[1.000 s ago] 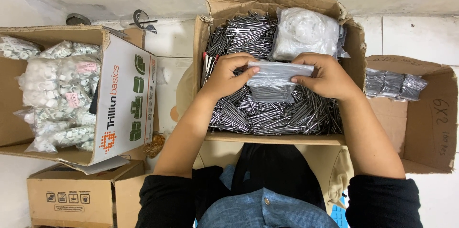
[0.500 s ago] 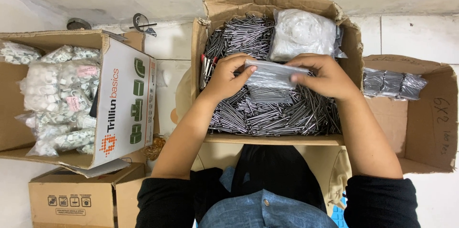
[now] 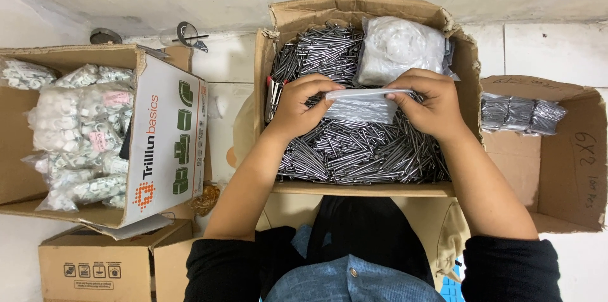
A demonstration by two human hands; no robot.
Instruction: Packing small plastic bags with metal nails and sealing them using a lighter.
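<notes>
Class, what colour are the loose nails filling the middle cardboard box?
The loose metal nails are dark silvery grey, clearest in the head view.

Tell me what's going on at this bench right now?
A person sits over an open cardboard box full of loose metal nails. The left hand and the right hand each pinch one end of a small clear plastic bag, held flat just above the nails. A bigger bag of white pieces lies in the same box. The box to the right holds packed nail bags; the box to the left holds bags of white clips.
</notes>
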